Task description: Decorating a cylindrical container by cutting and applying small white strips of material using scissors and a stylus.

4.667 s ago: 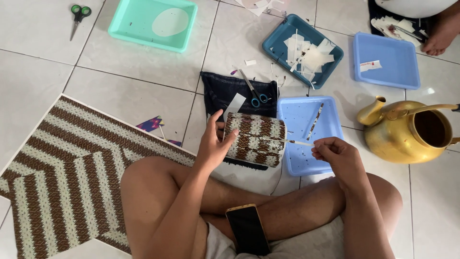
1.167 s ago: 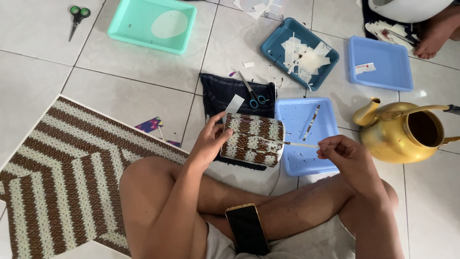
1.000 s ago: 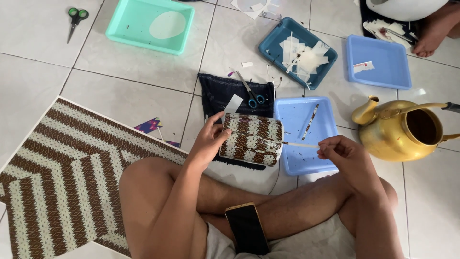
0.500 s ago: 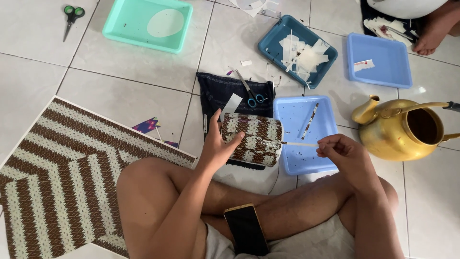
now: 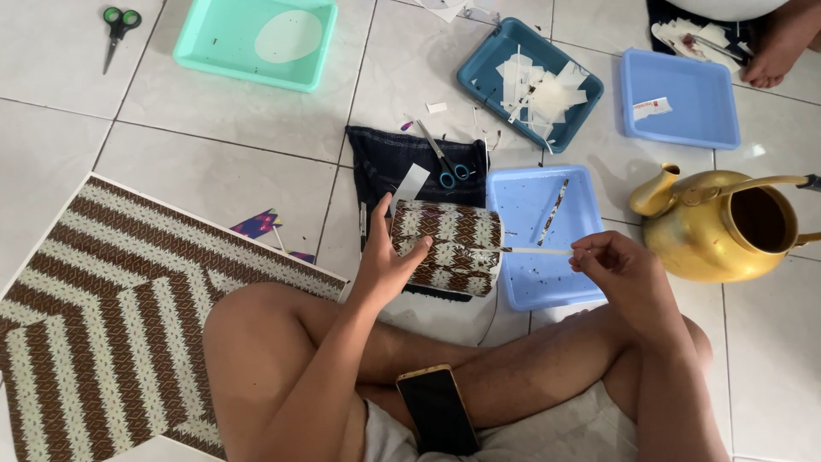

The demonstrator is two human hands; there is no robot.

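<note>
Unmoved, our left hand (image 5: pixel 386 261) cups the woven-patterned cylinder (image 5: pixel 445 246); right hand (image 5: pixel 617 272) fingers pinch a thin strip (image 5: pixel 534 251), possibly paper.

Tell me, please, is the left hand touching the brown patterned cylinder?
Touching. The head view shows the left hand pressed against the end of the brown patterned cylinder, its thumb lying on the patterned wrap with no gap between them.

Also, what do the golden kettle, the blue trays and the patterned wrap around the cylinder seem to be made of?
The golden kettle looks like metal with a brushed brass-like finish: it has a soft sheen. The light blue tray near the right hand looks like moulded plastic, smooth and even in colour. The brown-and-cream wrap under the left hand could be printed paper or fabric; the picture leaves that open.
</note>
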